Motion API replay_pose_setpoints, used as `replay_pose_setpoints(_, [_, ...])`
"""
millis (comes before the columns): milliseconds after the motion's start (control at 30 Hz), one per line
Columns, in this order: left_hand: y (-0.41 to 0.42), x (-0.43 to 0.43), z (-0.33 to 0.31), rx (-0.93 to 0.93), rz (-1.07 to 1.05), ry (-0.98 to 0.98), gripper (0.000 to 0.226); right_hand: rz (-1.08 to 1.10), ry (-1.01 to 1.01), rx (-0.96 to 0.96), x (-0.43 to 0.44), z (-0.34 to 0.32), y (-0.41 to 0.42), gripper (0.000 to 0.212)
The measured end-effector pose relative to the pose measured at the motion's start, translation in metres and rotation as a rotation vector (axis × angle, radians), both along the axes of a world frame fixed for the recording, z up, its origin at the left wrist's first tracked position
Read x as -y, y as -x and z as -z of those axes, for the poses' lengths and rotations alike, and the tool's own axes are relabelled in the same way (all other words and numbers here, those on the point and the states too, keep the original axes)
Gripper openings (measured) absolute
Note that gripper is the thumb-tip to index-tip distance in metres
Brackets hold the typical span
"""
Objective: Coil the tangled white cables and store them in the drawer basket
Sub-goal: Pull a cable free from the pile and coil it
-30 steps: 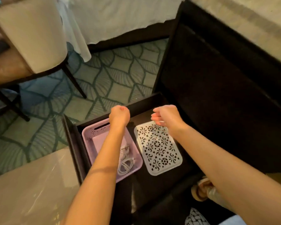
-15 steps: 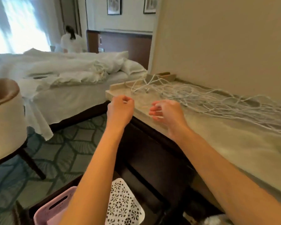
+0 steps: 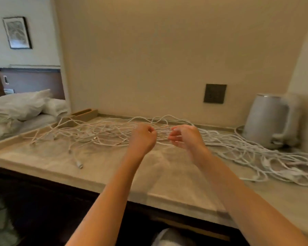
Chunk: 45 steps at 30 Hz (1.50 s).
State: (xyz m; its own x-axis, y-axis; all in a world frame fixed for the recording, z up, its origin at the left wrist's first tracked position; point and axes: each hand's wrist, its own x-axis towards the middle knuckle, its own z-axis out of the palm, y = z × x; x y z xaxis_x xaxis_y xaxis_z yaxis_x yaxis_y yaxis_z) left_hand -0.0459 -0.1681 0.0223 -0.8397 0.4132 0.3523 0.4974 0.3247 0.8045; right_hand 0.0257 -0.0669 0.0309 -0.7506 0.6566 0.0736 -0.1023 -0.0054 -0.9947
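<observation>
Left hand (image 3: 143,138) and right hand (image 3: 187,137), earlier short of the worktop (image 3: 96,174), are now held over the white cables (image 3: 96,134), both curled; grip undetermined.

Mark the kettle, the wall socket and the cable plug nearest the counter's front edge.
kettle (image 3: 267,121), head view, its body.
wall socket (image 3: 215,93), head view, plate centre.
cable plug (image 3: 79,165), head view, connector end.
</observation>
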Motion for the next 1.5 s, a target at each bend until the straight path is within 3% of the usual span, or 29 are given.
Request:
replay_pose_setpoints(267, [-0.056, -0.116, 0.011, -0.025, 0.292, 0.158, 0.02, 0.223, -0.024, 0.165, -0.106, 0.014, -0.082, 0.015])
replay_pose_setpoints(467, [-0.081, -0.167, 0.022, -0.065, 0.413, 0.249, 0.026, 0.417, -0.19, 0.282, -0.161, 0.034, -0.124, 0.021])
replay_pose_setpoints(533, [-0.084, -0.179, 0.026, -0.074, 0.415, 0.26, 0.028, 0.492, -0.35, 0.376, -0.176, 0.04, -0.131, 0.023])
replay_pose_setpoints(667, [-0.084, -0.199, 0.031, -0.235, 0.432, 0.262, 0.038, 0.589, -0.96, 0.807, -0.189, 0.048, -0.142, 0.03])
replay_pose_setpoints(767, [-0.085, -0.212, 0.034, -0.354, 0.476, 0.299, 0.036, 0.567, -1.085, 0.847, -0.195, 0.046, -0.139, 0.024])
replay_pose_setpoints(867, [-0.085, -0.222, 0.03, -0.508, 0.427, 0.344, 0.03, 0.592, -1.15, 0.741, -0.202, 0.036, -0.133, 0.023])
replay_pose_setpoints(933, [-0.082, -0.229, 0.021, -0.524, 0.41, 0.302, 0.024, 0.594, -1.145, 0.62, -0.207, 0.025, -0.128, 0.024])
replay_pose_setpoints(1033, [-0.076, -0.235, 0.006, -0.289, 0.438, 0.062, 0.019, 0.594, -1.107, 0.477, -0.211, 0.01, -0.117, 0.023])
replay_pose_setpoints(1167, [-0.059, -0.235, -0.01, -0.137, 0.31, -0.157, 0.02, 0.479, -0.945, 0.432, -0.227, -0.007, -0.106, 0.025])
replay_pose_setpoints(1267, [-0.043, -0.237, -0.018, -0.024, 0.32, -0.184, 0.02, 0.416, -0.8, 0.382, -0.239, -0.016, -0.101, 0.029])
replay_pose_setpoints(1367, [-0.033, -0.24, -0.019, 0.056, 0.339, -0.181, 0.02, 0.332, -0.56, 0.183, -0.239, -0.026, -0.09, 0.027])
replay_pose_setpoints(1500, [-0.021, -0.242, -0.023, -0.051, 0.302, -0.129, 0.019, 0.227, -0.494, 0.223, -0.238, -0.046, -0.076, 0.022])
